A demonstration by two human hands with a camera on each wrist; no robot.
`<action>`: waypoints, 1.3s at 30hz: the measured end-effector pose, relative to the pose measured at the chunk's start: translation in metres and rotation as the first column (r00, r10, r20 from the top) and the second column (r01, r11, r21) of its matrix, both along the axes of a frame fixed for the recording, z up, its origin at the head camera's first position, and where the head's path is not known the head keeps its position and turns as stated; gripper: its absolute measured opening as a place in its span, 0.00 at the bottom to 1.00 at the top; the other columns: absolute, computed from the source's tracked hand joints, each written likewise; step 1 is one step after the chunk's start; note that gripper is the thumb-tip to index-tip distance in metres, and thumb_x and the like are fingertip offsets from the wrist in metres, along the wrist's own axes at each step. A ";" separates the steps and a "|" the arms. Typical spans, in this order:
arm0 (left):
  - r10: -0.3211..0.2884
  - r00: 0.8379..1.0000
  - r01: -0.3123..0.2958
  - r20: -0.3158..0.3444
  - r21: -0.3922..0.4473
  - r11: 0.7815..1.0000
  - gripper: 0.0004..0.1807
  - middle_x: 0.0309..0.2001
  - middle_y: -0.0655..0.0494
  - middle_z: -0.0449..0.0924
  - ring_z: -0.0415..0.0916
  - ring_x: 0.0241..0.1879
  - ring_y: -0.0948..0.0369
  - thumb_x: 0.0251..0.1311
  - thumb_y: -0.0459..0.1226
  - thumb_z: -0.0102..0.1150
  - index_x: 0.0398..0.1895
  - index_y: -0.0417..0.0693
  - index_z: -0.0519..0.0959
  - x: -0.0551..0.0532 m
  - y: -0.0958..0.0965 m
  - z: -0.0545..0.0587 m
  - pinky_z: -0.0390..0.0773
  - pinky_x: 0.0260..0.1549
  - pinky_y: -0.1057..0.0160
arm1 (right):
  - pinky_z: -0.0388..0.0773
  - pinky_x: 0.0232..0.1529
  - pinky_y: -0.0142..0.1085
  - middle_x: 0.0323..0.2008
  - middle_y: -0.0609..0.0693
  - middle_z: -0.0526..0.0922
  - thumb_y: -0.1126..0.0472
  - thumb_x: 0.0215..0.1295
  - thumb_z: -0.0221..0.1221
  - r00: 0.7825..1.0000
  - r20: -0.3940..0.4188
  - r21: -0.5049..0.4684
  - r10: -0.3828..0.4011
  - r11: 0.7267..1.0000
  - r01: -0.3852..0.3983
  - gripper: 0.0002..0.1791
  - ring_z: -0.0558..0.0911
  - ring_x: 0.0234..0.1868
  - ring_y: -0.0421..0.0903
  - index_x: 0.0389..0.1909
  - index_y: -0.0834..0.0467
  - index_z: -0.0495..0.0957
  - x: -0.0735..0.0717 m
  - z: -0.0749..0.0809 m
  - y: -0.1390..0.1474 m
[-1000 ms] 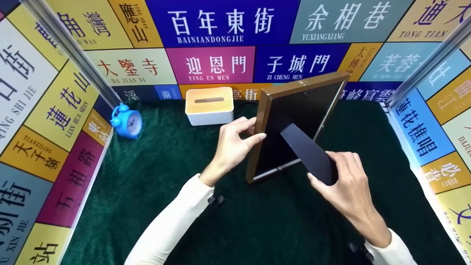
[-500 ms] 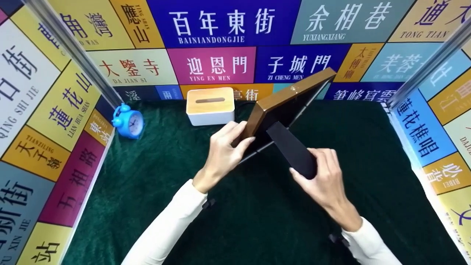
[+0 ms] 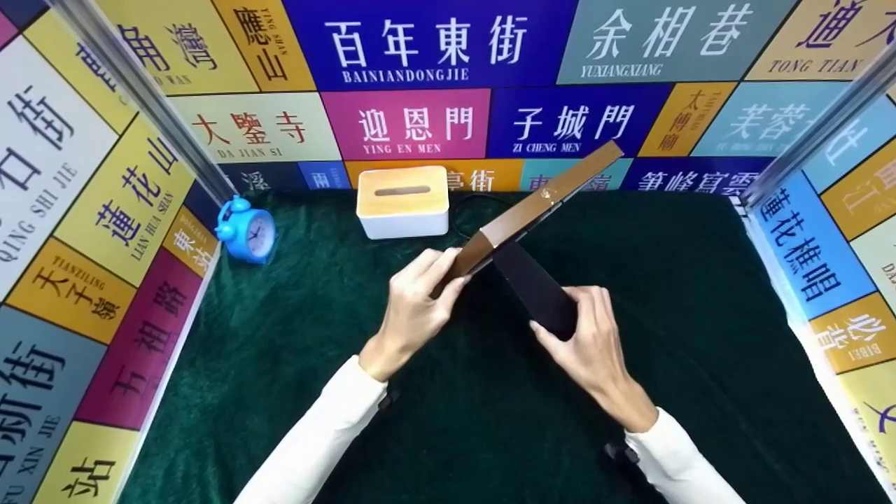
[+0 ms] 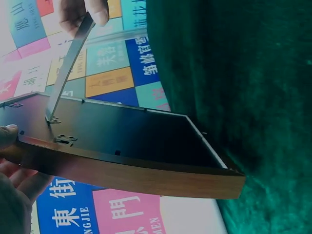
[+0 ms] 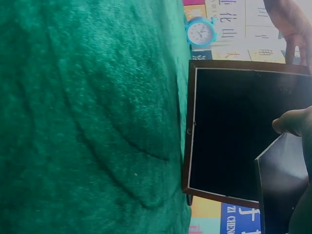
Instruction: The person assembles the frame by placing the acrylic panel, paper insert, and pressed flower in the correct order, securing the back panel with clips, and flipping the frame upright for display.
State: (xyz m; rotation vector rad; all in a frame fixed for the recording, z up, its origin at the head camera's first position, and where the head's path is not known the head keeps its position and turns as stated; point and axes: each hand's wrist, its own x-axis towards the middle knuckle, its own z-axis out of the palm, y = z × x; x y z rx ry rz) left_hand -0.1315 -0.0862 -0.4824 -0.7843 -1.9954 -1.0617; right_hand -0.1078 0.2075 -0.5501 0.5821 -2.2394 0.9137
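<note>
A picture frame with a brown wooden edge is tilted over the green cloth, its black back towards the person. Fingers and thumb of my left hand pinch the frame's left edge. From the back sticks out a black easel leg, attached near a small metal hinge in the left wrist view. My right hand grips the free, wider end of that leg, thumb on one side and fingers on the other. The front of the frame is hidden.
Behind the left hand stands a white tissue box with a wooden lid. A blue alarm clock is at the back left. Green velvet cloth covers the table, and panels with street names wall it in at the back and sides.
The picture frame has swung to a steeper tilt, so its back shows less and its top edge more. Both hands have shifted to the left and kept their grips.
</note>
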 end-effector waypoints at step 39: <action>-0.148 0.979 0.112 0.139 0.238 0.965 0.19 0.48 0.47 0.88 0.86 0.49 0.53 0.56 0.29 0.83 0.49 0.41 0.87 0.030 0.017 -0.054 0.84 0.51 0.61 | 0.76 0.40 0.30 0.40 0.59 0.84 0.82 0.51 0.78 0.971 0.222 -0.241 0.088 0.970 -0.033 0.21 0.82 0.35 0.57 0.44 0.67 0.85 0.025 -0.022 0.015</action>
